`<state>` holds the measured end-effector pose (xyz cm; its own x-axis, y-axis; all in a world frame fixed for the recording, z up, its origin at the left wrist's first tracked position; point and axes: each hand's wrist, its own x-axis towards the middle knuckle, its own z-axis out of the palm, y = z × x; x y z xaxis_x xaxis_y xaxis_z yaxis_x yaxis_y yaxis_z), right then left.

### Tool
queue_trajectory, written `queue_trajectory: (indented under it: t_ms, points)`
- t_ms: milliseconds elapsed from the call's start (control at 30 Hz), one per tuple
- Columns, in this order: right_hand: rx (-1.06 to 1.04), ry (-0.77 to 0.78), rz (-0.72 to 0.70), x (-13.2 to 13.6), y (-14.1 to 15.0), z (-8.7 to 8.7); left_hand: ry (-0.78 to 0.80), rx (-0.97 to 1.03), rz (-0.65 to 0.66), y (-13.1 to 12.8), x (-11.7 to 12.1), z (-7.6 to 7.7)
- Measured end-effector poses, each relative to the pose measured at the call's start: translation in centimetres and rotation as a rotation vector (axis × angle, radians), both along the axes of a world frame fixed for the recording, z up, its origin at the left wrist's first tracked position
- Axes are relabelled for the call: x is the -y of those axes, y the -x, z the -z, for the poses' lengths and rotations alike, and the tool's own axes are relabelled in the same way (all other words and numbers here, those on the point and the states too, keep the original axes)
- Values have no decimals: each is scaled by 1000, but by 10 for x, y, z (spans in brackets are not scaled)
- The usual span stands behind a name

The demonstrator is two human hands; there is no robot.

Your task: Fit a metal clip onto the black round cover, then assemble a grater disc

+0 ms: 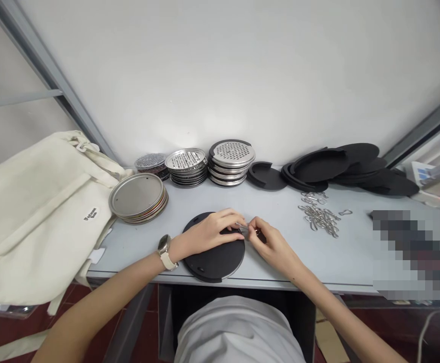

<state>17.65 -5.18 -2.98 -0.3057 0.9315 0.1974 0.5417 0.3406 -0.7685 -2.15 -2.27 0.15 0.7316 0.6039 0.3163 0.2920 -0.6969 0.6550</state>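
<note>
A round black disc (220, 259) lies near the table's front edge, with small slots in it and a thin metal rim showing at its lower right. Across its top rests my left hand (216, 232), thumb and fingers closed around the disc's right edge. Just right of that edge, my right hand (269, 239) pinches a small metal carabiner clip (244, 228) against the disc. Fingers partly hide the clip, so I cannot tell whether it passes through a slot. A loose pile of similar silver clips (320, 217) lies to the right.
Along the wall stand stacks of perforated metal grater discs (185, 160), (233, 154) and a stack of plain round metal plates (136, 195). More black discs (320, 166) are heaped at the back right. A cream bag (42, 217) leans on the table's left end.
</note>
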Motion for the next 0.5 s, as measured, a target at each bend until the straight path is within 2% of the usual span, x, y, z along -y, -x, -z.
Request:
queue_trajectory:
  t_ms: [100,267,500]
  points:
    - [12,-20,-18,1,0,-1,-68,-58,-16,0,1,0]
    - [101,-105,-101,1,3,-2,-185,-108,-125,-1,4,-2]
    - [124,-127,-115,1,3,-2,-259,-141,-148,-1,3,-3]
